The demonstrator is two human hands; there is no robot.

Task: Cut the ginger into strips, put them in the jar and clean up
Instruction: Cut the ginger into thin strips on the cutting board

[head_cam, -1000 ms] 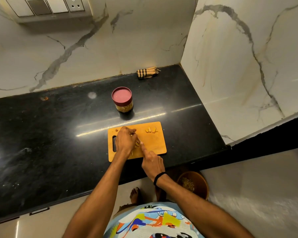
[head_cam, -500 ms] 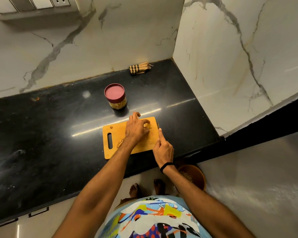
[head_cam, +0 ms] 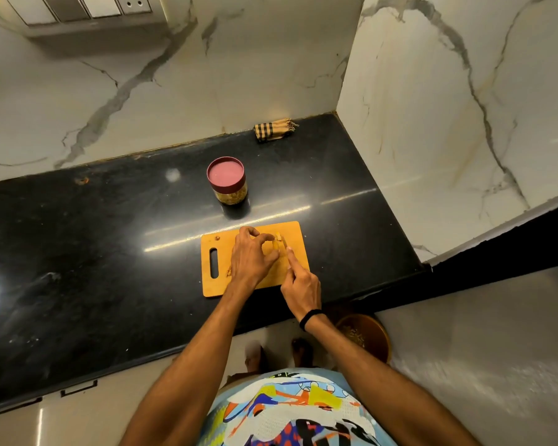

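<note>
Nearest, the right hand (head_cam: 301, 286) curls round a knife (head_cam: 284, 247), forefinger laid straight along it; the blade barely shows. Just left of it, the left hand (head_cam: 251, 256) arches and pinches the ginger (head_cam: 276, 243) at its fingertips on the cutting board (head_cam: 214, 283). Beyond the left hand stands the lidded jar (head_cam: 227, 184).

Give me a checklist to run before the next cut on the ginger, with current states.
1. Ginger on the cutting board, pinched by the left hand: ok.
2. Right hand grips the knife, forefinger extended forward: ok.
3. Knife edge clear of left fingertips: cannot tell, blade too small to make out.
4. Cutting board lying fully on the counter: ok.
5. Jar open for strips: not ok, lid on.
</note>
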